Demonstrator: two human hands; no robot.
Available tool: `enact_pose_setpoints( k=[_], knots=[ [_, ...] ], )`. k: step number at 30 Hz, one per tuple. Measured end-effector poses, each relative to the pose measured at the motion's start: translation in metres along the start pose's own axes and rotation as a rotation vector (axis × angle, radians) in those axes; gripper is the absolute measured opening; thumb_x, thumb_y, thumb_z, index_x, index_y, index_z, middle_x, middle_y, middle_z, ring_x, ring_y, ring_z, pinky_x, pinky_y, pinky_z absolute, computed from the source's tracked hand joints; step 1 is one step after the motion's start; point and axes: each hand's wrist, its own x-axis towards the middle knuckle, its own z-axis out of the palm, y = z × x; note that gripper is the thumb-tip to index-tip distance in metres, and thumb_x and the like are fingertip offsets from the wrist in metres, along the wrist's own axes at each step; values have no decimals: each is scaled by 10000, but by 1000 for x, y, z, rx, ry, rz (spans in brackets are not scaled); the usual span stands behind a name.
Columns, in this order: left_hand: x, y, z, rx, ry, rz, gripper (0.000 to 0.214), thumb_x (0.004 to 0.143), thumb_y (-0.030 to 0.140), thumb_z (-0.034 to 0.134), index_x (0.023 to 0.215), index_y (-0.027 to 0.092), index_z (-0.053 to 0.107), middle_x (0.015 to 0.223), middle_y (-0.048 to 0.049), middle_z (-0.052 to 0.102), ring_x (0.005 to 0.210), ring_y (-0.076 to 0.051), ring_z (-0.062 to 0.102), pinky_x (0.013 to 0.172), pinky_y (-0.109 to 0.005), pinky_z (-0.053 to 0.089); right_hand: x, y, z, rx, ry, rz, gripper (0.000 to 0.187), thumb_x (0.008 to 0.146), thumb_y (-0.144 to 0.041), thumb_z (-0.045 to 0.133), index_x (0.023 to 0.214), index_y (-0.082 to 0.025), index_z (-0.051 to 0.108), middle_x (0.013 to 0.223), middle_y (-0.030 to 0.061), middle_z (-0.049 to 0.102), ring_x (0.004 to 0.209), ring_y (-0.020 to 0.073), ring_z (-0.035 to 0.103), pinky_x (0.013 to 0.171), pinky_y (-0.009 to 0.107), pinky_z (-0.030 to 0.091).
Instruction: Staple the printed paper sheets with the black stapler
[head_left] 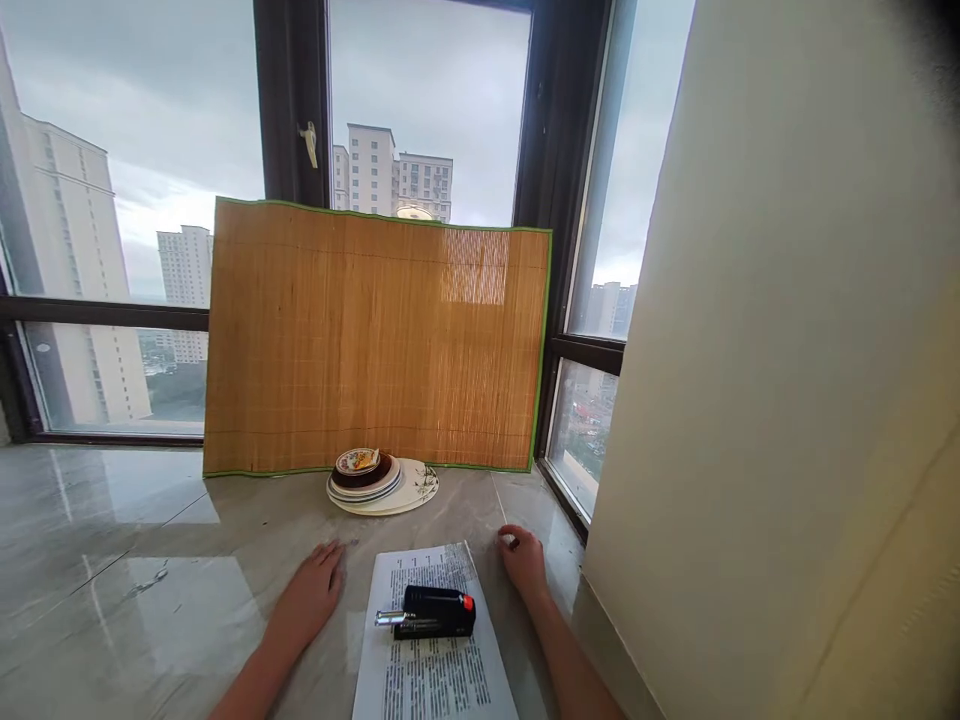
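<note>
My left hand (315, 585) lies flat on the grey stone ledge, fingers stretched out, holding nothing. On the other side, my right hand (523, 560) rests on the ledge with its fingers curled in towards the thumb; nothing shows in it. Between my forearms is a stack of printed paper (439, 675). A black hand tool (439, 612) with a silver metal tip pointing left and a red part at its right end lies across the paper. Neither hand touches the paper or the tool. I cannot make out the tool's exact kind.
Beyond the hands, a stack of small plates (367, 480) sits on a white oval plate (416, 487) with a leaf pattern. A bamboo mat (375, 340) with green edging leans against the window. A pale wall (750, 400) closes off the right side.
</note>
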Motion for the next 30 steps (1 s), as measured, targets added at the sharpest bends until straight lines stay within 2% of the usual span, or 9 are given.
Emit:
enact_pose_setpoints(
  k=[3, 6, 10, 12, 14, 19, 23, 26, 30],
  knots=[
    [-2, -1, -9, -115, 72, -13, 512, 897, 232, 397, 1275, 88, 710, 1396, -150, 671, 1349, -269, 593, 1201, -426, 406, -5, 2, -2, 0, 27, 16, 320, 712, -213, 511, 884, -185, 779, 811, 62, 765, 708, 215, 685, 758, 308, 514],
    [-9, -7, -17, -163, 223, -50, 521, 798, 127, 410, 1214, 136, 725, 1331, -113, 716, 1278, -248, 642, 1156, -404, 455, -9, 1, -3, 5, 39, 20, 325, 699, -194, 484, 866, -187, 763, 894, 73, 774, 752, 219, 696, 769, 311, 512],
    [-20, -24, -21, -44, 365, -223, 532, 772, 127, 418, 1214, 65, 710, 1264, -192, 723, 1147, -304, 687, 1077, -425, 498, -11, -4, -3, 15, 49, 43, 294, 702, -173, 465, 809, -191, 738, 817, 73, 763, 763, 237, 707, 736, 315, 510],
    [-21, -29, -20, 13, 338, -270, 501, 794, 164, 432, 1181, 41, 725, 1231, -225, 726, 1109, -328, 695, 1058, -439, 503, -11, -6, -3, 19, 46, 45, 272, 698, -164, 476, 789, -200, 730, 787, 62, 756, 756, 236, 705, 737, 312, 510],
    [-17, -27, -17, 29, 302, -223, 489, 835, 223, 440, 1180, 33, 730, 1270, -239, 707, 1186, -340, 664, 1096, -446, 475, -13, -7, -2, 19, 39, 38, 267, 690, -152, 484, 791, -200, 727, 793, 56, 753, 748, 229, 698, 746, 307, 508],
    [0, 0, -6, -68, 196, 61, 544, 946, 330, 398, 1401, 138, 627, 1524, -130, 562, 1430, -273, 493, 1196, -439, 386, -16, -10, 0, 14, 23, 2, 312, 680, -125, 482, 845, -200, 736, 889, 51, 744, 789, 210, 682, 783, 297, 489],
    [3, 20, -1, -90, 35, 98, 571, 988, 391, 383, 1481, 162, 558, 1562, -124, 523, 1485, -306, 419, 1211, -536, 329, -15, -11, 2, 13, 27, 10, 329, 666, -103, 480, 845, -202, 737, 916, 59, 743, 880, 223, 681, 838, 301, 478],
    [0, 25, -8, -115, 5, 127, 511, 990, 328, 376, 1394, 159, 639, 1475, -123, 613, 1399, -282, 522, 1195, -489, 362, -11, -10, 3, 16, 45, 59, 341, 658, -108, 474, 866, -184, 733, 890, 75, 747, 847, 232, 679, 812, 308, 477],
    [-3, 24, -22, -184, 5, 148, 397, 967, 288, 399, 1074, 188, 769, 1171, -108, 757, 1124, -272, 671, 1044, -435, 493, -7, -8, 1, 40, 86, 117, 341, 651, -156, 463, 866, -172, 727, 851, 87, 746, 788, 239, 676, 747, 311, 470]
  ],
)
